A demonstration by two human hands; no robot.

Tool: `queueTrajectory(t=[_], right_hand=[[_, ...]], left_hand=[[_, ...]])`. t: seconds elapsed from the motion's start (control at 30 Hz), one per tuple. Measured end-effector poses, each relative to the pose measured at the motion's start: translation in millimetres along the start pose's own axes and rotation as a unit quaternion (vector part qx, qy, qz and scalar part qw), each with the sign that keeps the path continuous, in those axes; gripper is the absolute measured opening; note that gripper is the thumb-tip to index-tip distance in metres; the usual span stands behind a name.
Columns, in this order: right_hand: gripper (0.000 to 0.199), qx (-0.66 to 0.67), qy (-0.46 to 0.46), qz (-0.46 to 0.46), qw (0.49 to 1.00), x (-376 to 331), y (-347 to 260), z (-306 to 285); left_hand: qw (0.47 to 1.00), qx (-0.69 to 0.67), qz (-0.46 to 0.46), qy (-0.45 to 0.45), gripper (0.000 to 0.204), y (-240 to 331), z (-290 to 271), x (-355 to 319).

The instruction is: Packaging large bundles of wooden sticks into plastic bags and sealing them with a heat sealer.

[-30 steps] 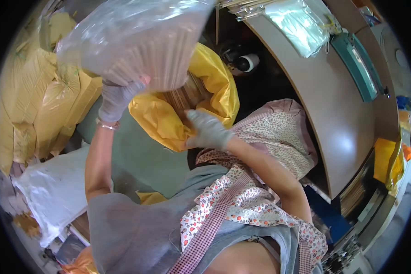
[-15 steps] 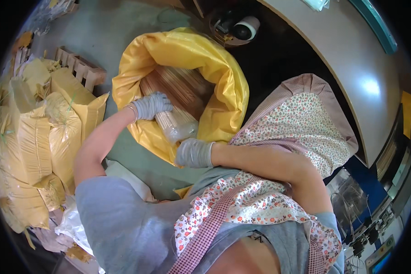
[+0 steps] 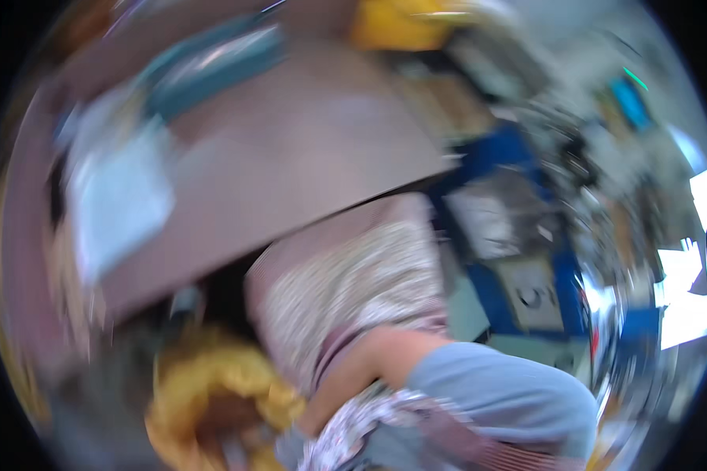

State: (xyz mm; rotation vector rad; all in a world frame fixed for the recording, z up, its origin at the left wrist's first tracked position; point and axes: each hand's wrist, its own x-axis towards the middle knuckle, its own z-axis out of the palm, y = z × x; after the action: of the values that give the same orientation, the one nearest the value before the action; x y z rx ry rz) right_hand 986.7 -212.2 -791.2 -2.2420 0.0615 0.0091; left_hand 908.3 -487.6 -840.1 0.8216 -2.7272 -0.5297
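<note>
Strong motion smears this view. My right hand (image 3: 291, 447), in a grey glove, is at the lower edge beside the rim of a yellow sack (image 3: 173, 408). Its fingers are too blurred to show whether they are open or closed. Inside the sack's mouth is a brown, blurred mass (image 3: 224, 416). A pale patch (image 3: 234, 454) shows there at the lower edge; whether it is my left hand or clear wrapping I cannot make out. My right forearm (image 3: 353, 381) crosses in front of the floral apron (image 3: 346, 290).
A large table (image 3: 306, 141) fills the upper middle, with a white sheet-like stack (image 3: 122, 196) and a teal long object (image 3: 212, 67) on it. A yellow item (image 3: 404, 23) lies beyond. Blue surfaces (image 3: 495, 161) with papers and cluttered equipment stand at the right.
The view has swung toward the table and right side. The sack now sits at the lower edge, the wrapped bundle of sticks is no longer distinct, and the yellow bags at left are gone from view.
</note>
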Motion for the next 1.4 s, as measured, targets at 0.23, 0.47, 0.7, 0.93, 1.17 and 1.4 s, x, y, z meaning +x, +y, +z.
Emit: queueTrajectory(t=[0.23,0.47,0.7,0.93,1.17,1.4], right_hand=[[0.034,-0.256,0.538,0.145,0.790,-244,-10,-282],[0.060,-0.386,0.639,0.590,0.308,-617,48,-374],[0.125,-0.083,0.456,0.844,0.270,-785,84,-373],[0.130,0.017,0.465,0.797,0.387,-753,120,-409],[0.122,0.228,0.569,0.562,0.556,-650,63,-437],[0.115,0.046,0.583,0.494,0.643,-553,19,-464]], left_hand=[[0.996,-0.045,0.053,0.055,0.041,76,-94,113],[0.988,-0.070,-0.135,0.000,0.044,91,-206,52],[0.872,-0.033,-0.488,-0.028,0.048,120,-317,-15],[0.877,-0.252,-0.371,0.175,0.041,81,-242,120],[0.855,-0.396,-0.243,0.230,0.064,115,-180,313],[0.840,-0.274,-0.391,0.258,0.091,141,-185,309]])
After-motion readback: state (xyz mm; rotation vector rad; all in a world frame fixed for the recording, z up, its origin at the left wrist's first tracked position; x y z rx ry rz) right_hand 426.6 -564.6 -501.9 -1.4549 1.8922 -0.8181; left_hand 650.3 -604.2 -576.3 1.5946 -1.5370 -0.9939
